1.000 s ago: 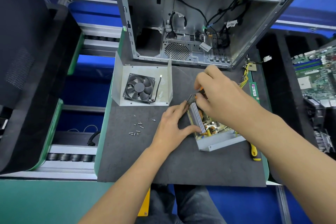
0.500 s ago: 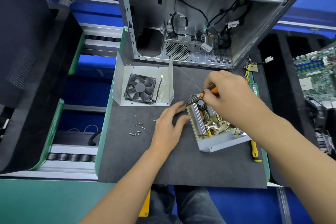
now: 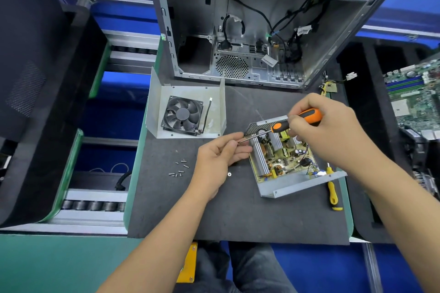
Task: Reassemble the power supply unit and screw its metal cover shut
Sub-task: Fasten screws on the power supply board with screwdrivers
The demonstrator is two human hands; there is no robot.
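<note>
The open power supply base (image 3: 300, 186), with its circuit board (image 3: 281, 157) exposed, lies on the dark mat. Its metal cover (image 3: 214, 123), with a black fan (image 3: 182, 115) mounted inside, sits apart to the upper left. My right hand (image 3: 328, 131) grips an orange-and-black screwdriver (image 3: 297, 120) above the board's far corner. My left hand (image 3: 220, 159) pinches the screwdriver's metal tip beside the base's left edge. Several small screws (image 3: 178, 169) lie loose on the mat to the left, and a washer (image 3: 229, 174) rests near my left wrist.
An open computer case (image 3: 238, 31) stands at the back of the mat (image 3: 214, 216). A yellow screwdriver (image 3: 332, 190) lies right of the base. A motherboard (image 3: 414, 97) sits at far right. Conveyor rollers (image 3: 92, 204) run along the left.
My right hand lifted the screwdriver off the board and turned its shaft to the left. My left hand left the mat and now pinches the tip.
</note>
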